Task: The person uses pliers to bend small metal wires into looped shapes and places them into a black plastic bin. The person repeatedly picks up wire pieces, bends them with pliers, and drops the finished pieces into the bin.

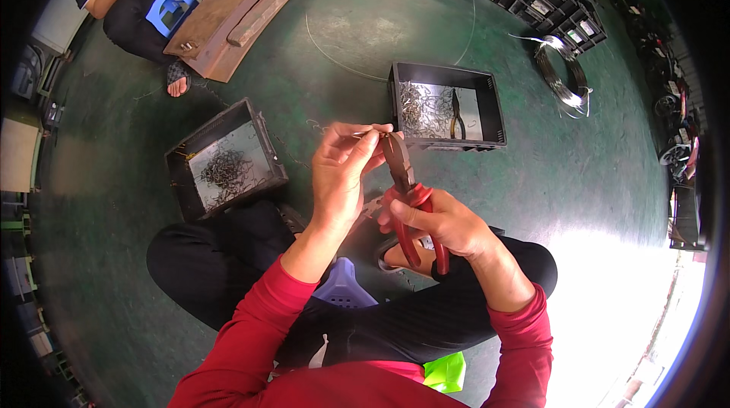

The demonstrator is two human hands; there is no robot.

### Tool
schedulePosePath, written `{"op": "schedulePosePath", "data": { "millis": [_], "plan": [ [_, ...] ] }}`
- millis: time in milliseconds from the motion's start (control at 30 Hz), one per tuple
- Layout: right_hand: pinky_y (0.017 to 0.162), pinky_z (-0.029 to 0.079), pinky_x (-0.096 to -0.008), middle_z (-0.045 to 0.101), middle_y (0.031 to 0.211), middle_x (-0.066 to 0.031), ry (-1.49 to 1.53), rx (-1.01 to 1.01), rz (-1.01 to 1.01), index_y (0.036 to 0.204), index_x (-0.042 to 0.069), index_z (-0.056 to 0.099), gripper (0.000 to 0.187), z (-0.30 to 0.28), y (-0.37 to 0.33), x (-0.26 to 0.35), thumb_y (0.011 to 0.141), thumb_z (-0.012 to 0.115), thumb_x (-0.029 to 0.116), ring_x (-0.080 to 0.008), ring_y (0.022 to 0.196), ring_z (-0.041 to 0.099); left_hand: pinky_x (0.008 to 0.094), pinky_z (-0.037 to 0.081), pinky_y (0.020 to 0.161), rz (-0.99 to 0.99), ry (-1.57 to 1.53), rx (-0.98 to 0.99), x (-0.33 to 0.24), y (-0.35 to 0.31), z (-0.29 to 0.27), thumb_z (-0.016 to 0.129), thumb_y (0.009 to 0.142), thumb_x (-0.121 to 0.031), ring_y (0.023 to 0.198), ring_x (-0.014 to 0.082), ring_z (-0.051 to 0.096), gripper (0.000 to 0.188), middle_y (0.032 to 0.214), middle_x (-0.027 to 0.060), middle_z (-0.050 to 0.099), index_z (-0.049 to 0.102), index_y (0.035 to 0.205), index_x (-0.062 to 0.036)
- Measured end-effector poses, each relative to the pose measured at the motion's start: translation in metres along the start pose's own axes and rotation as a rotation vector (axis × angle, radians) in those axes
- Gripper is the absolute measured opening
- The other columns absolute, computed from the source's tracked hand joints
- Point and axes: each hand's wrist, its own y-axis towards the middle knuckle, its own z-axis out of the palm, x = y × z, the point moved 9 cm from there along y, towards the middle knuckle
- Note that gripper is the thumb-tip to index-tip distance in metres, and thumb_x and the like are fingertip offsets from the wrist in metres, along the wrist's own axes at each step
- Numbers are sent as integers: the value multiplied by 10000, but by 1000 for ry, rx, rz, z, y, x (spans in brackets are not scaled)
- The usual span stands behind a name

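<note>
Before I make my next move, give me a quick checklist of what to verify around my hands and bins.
1. Right hand gripping the red-handled pliers: ok, wrapped around the handles.
2. Left hand steadying the small piece: ok, pinched at the fingertips.
3. Plier tips closed on that piece: cannot tell, the contact is too small and partly hidden.
4. Left bin upright: ok, with wire pieces heaped inside.
5. Front bin free of tools: not ok, a second pair of pliers lies inside.
</note>
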Motion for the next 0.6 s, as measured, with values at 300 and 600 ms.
{"op": "schedulePosePath", "data": {
  "millis": [300, 600],
  "plan": [
    [732, 462, -274, 605, 782, -45, -154, -171, -7, 1013, 1, 562, 290, -23, -6, 2, 970, 558, 287, -106, 735, 575, 337, 535, 891, -156, 108, 163, -1, 16, -9, 579, 942, -114, 1049, 236, 641, 200, 1160, 134, 640, 572, 1121, -26],
    [699, 474, -291, 617, 741, -57, -276, -239, 63, 1025, 7, 604, 350, -33, -8, -5, 915, 608, 339, -137, 706, 590, 288, 537, 778, 119, 725, 395, -32, 8, 5, 637, 887, -24, 934, 186, 661, 286, 1050, 92, 673, 641, 1173, -38]
  ]
}}
